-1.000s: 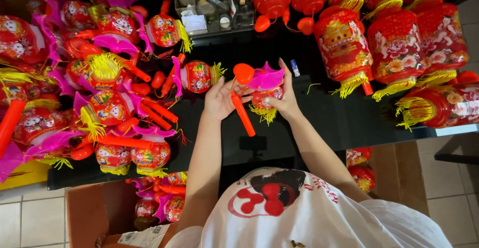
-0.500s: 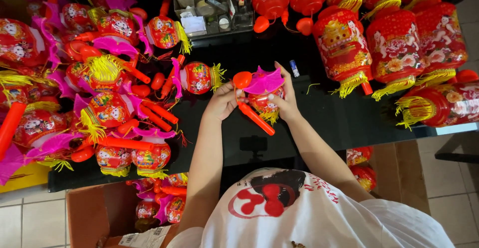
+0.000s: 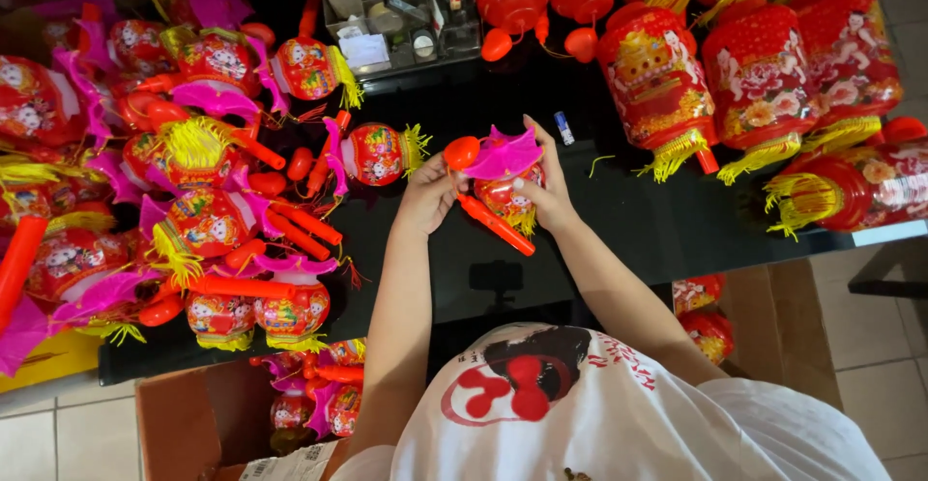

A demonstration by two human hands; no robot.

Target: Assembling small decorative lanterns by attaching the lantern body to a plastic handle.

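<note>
Above the black table [image 3: 638,220] I hold a small red lantern [image 3: 507,193] with a pink top piece and a yellow tassel. My right hand [image 3: 546,186] cups the lantern's body from the right side. My left hand [image 3: 426,194] grips the orange handle stick [image 3: 496,226], which slants down to the right and ends in an orange knob at the top left. A finished small lantern [image 3: 377,152] lies on the table just left of my left hand.
A heap of small red-and-pink lanterns [image 3: 193,201] fills the table's left side. Large red lanterns with yellow tassels [image 3: 773,75] lie at the right. A clear organiser box [image 3: 396,17] stands at the back. Cardboard boxes with more lanterns [image 3: 309,404] sit on the floor.
The orange handle stick has swung from nearly upright to slanting down to the right. Both hands stayed on the lantern in about the same spot.
</note>
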